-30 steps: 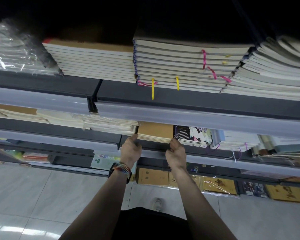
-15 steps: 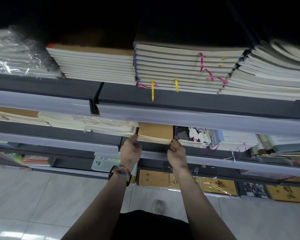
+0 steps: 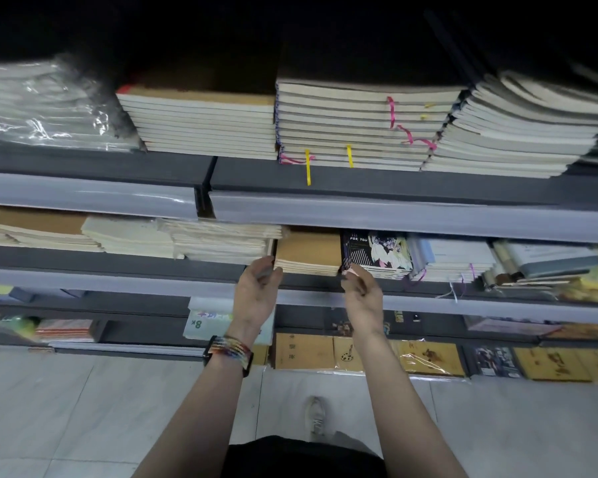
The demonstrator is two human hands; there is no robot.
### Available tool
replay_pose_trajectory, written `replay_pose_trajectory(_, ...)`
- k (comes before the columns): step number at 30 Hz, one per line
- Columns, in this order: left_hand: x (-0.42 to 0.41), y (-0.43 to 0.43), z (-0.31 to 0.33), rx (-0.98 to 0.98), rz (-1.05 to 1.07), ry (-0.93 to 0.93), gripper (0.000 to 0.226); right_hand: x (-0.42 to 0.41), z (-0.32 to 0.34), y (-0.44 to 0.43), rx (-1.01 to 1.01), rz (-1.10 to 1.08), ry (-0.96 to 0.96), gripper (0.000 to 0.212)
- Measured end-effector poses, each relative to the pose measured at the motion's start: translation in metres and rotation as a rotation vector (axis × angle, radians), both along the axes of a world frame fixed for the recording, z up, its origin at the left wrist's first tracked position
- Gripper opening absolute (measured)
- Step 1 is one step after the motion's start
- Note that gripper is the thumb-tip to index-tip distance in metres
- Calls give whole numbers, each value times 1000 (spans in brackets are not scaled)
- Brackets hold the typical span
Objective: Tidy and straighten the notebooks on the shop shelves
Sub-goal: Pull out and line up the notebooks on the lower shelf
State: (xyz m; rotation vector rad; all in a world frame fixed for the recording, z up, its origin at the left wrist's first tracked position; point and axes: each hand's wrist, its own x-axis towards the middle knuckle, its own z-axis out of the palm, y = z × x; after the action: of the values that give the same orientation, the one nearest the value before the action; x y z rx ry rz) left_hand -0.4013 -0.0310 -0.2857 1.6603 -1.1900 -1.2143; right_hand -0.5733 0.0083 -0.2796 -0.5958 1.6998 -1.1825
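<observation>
One brown notebook stack (image 3: 308, 254), rear hidden; left hand (image 3: 258, 294) fingers loose beside it, right hand (image 3: 363, 298) fingers bunched, grip unclear.

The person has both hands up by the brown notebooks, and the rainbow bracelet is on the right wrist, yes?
Not quite. The head view shows the rainbow bracelet on the left wrist, not the right. The rest holds: the left hand and the right hand are both up by the brown notebooks.
</observation>
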Motion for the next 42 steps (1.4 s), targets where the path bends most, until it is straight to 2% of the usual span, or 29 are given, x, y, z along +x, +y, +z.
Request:
replay_pose_trajectory(5,7,23,15,-89,-27,17,35,-6,20,28,-44,-184,-37,29)
replay_pose_trajectory(9,-3,37,30,-84,-92,28,34,-16,34,59,-80,-213,-2,34)
replay_pose_trajectory(15,-26,53,57,-143,-167,61,33,-43,56,94,-151,-304,42,30)
replay_pose_trajectory(22,-54,60,88,-303,-196,24,33,-81,89,119,-266,-336,88,25)
replay_pose_trajectory(42,-290,153,151,-429,-224,64,31,-311,156,215,-433,-296,134,32)
